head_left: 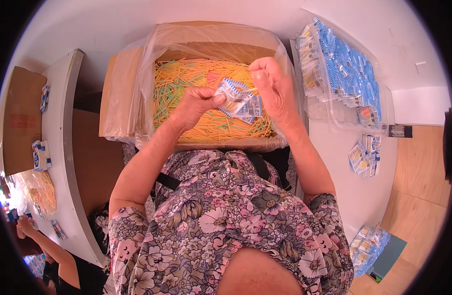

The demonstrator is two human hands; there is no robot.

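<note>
My left hand (199, 103) pinches a small clear sachet (232, 93) with blue-and-white striped edges, held above an open carton (213, 32). Behind it is another sachet (253, 109) of the same sort; whether it is held or lies on the sticks I cannot tell. My right hand (274, 88) is raised just to the right, its fingers curled together. A thin pale stick (249, 90) runs between the sachet and this hand; what the fingers grip is hidden. Thin orange, yellow and green sticks (186, 83) fill the plastic-lined carton beneath both hands.
At right, a clear plastic tub (344, 105) holds many striped sachets (346, 64). Several loose sachets (366, 157) lie nearby on the white table (329, 147). A filled bag (368, 246) is lower right. Another person's arm (54, 250) works at the left table (56, 128).
</note>
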